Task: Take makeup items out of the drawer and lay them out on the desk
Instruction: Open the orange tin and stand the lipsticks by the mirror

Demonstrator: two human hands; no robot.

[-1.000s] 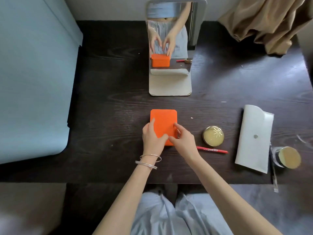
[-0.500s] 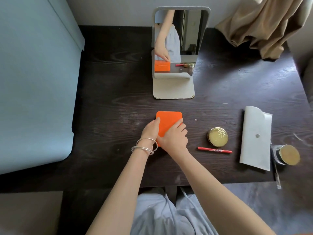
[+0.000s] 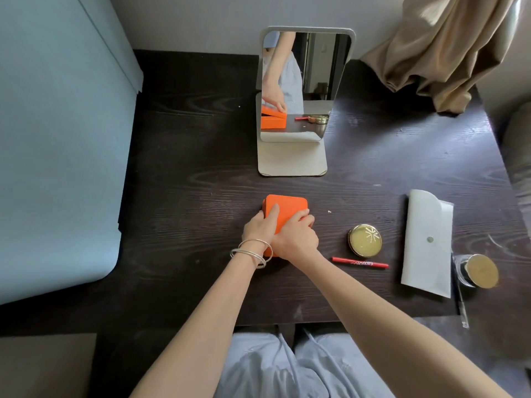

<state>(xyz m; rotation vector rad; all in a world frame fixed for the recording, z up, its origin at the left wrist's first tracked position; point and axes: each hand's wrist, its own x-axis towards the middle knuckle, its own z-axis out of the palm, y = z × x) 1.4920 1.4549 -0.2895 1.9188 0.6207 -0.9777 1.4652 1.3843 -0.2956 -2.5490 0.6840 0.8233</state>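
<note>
An orange box lies in the middle of the dark wooden desk. My left hand, with silver bangles at the wrist, grips its left side, thumb on the lid. My right hand grips the right near edge of the lid, fingers curled over it. The mirror's reflection shows the lid lifted a little at the front. To the right lie a round gold compact, a red pencil, a white pouch and a glass jar with a gold lid.
A standing mirror on a beige base stands behind the box. A light blue surface borders the desk on the left. A tan curtain hangs over the far right corner. A thin clear stick lies at the desk's right front edge.
My right hand has slid from the box's near corner onto its right edge and curled over the lid. The lid now appears slightly raised in the mirror. The view has tilted upward.
</note>
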